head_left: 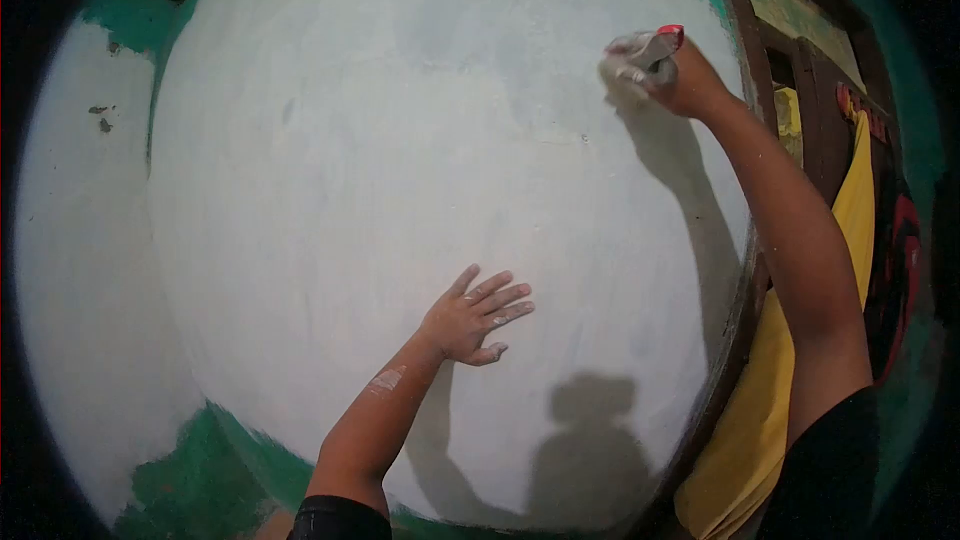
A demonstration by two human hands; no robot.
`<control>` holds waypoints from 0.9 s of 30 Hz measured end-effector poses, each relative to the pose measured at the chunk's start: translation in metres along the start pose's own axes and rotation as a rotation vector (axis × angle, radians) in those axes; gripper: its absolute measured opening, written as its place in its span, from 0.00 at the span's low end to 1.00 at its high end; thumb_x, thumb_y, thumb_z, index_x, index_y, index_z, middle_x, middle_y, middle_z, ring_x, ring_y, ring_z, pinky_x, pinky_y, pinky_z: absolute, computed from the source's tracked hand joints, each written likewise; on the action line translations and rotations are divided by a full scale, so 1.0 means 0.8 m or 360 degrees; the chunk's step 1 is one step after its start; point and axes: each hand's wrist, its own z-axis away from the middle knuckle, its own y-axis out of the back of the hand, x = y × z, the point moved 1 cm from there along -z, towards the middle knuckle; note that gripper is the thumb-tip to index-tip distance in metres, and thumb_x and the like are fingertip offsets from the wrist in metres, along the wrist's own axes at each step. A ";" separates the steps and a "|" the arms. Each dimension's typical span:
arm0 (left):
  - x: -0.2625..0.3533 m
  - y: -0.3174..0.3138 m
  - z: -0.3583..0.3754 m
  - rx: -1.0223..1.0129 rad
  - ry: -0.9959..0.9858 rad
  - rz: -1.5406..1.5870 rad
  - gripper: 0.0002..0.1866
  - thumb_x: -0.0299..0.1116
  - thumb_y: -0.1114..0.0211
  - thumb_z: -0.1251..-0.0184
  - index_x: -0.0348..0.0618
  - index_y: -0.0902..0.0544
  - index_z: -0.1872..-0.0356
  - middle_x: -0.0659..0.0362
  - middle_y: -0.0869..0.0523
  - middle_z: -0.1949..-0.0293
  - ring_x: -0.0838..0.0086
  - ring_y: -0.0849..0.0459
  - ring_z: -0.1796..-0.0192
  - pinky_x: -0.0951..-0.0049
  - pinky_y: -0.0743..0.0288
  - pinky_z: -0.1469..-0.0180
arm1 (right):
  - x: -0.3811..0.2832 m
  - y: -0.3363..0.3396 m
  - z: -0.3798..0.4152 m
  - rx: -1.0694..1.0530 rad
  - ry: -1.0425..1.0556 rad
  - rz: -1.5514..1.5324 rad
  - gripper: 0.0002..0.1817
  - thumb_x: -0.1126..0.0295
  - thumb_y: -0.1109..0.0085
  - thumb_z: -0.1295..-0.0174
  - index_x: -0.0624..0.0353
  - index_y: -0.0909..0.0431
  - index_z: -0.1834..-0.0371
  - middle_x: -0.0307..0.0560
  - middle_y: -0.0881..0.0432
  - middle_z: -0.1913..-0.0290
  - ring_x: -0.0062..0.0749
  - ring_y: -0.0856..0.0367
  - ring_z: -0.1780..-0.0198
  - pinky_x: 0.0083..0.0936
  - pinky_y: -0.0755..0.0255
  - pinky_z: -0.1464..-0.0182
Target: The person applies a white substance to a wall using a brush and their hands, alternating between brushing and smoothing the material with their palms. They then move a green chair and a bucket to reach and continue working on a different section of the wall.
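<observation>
In the head view, a wall [340, 160] coated in uneven white paint fills most of the scene. My left hand [474, 315] rests flat against its lower middle, fingers spread and smeared with white paint. High on the right, my right hand [665, 75] is closed around a paintbrush [670, 32], whose red handle end sticks out above the fist. White paint covers these fingers too. The brush's bristle end is at the wall, blurred and mostly hidden by the fingers.
Green patches [200, 465] show at the lower left corner and along the upper edges. To the right stands a dark wooden frame [738, 60] with a yellow cloth [750, 420] hanging beside it. My shadow [590, 450] falls across the lower wall.
</observation>
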 end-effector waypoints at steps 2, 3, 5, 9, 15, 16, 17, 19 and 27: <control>-0.005 -0.014 0.012 0.0047 0.0094 0.0012 0.38 0.56 0.43 0.48 0.69 0.39 0.31 0.70 0.44 0.27 0.69 0.50 0.25 0.47 0.66 0.26 | -0.011 -0.005 0.003 0.0060 -0.0107 0.0386 0.17 0.72 0.35 0.49 0.54 0.19 0.53 0.49 0.16 0.59 0.37 0.18 0.56 0.28 0.26 0.50; -0.005 -0.021 0.017 0.0081 0.0183 0.0019 0.39 0.56 0.42 0.50 0.69 0.38 0.31 0.70 0.44 0.27 0.69 0.49 0.26 0.47 0.67 0.26 | -0.013 -0.009 0.009 0.0124 -0.0223 0.0762 0.18 0.72 0.35 0.50 0.54 0.19 0.53 0.50 0.16 0.60 0.40 0.17 0.58 0.29 0.25 0.52; 0.004 -0.021 0.019 0.0080 0.0249 0.0006 0.39 0.57 0.41 0.49 0.67 0.38 0.31 0.70 0.44 0.27 0.69 0.49 0.26 0.46 0.63 0.27 | -0.025 -0.050 0.042 -0.0225 0.0129 0.0879 0.09 0.61 0.38 0.46 0.54 0.19 0.69 0.51 0.17 0.68 0.44 0.18 0.65 0.38 0.25 0.60; 0.026 -0.039 0.013 0.0095 0.0488 0.0008 0.40 0.57 0.41 0.49 0.66 0.39 0.31 0.69 0.45 0.27 0.69 0.49 0.26 0.43 0.60 0.28 | -0.078 -0.145 0.136 -0.0211 0.1084 0.0677 0.08 0.65 0.49 0.39 0.48 0.19 0.64 0.47 0.17 0.68 0.41 0.17 0.63 0.37 0.24 0.60; 0.018 -0.092 0.025 0.0250 0.0438 -0.0003 0.41 0.58 0.41 0.53 0.65 0.36 0.32 0.66 0.42 0.28 0.66 0.49 0.26 0.42 0.68 0.28 | -0.121 -0.134 0.078 -0.1149 0.0664 0.0422 0.17 0.62 0.35 0.50 0.48 0.21 0.56 0.51 0.19 0.57 0.46 0.18 0.61 0.39 0.25 0.56; 0.018 -0.099 0.025 0.0262 0.0436 -0.0007 0.41 0.58 0.41 0.53 0.65 0.36 0.32 0.66 0.42 0.28 0.66 0.49 0.26 0.42 0.68 0.28 | -0.101 -0.129 0.059 -0.0822 0.0445 0.0316 0.19 0.61 0.32 0.53 0.50 0.21 0.56 0.52 0.19 0.59 0.47 0.19 0.61 0.38 0.25 0.56; 0.019 -0.105 0.025 0.0260 0.0454 -0.0014 0.40 0.58 0.41 0.53 0.66 0.36 0.32 0.67 0.42 0.28 0.67 0.49 0.26 0.42 0.67 0.28 | -0.071 -0.123 0.040 -0.0498 0.0232 0.0209 0.22 0.60 0.29 0.57 0.52 0.21 0.57 0.52 0.19 0.60 0.48 0.19 0.61 0.37 0.25 0.55; 0.018 -0.110 0.027 0.0260 0.0472 -0.0009 0.40 0.58 0.41 0.52 0.66 0.36 0.32 0.67 0.43 0.28 0.67 0.50 0.26 0.42 0.67 0.28 | -0.004 -0.121 -0.019 -0.0014 -0.0059 0.0212 0.20 0.60 0.29 0.55 0.55 0.20 0.59 0.52 0.18 0.66 0.45 0.19 0.60 0.35 0.25 0.55; 0.023 -0.113 0.031 0.0311 0.0536 0.0041 0.40 0.59 0.41 0.51 0.67 0.37 0.32 0.68 0.43 0.28 0.68 0.50 0.26 0.43 0.65 0.28 | -0.076 -0.156 0.075 -0.0294 0.0560 0.0877 0.08 0.64 0.43 0.45 0.55 0.20 0.67 0.49 0.18 0.71 0.43 0.17 0.67 0.39 0.24 0.63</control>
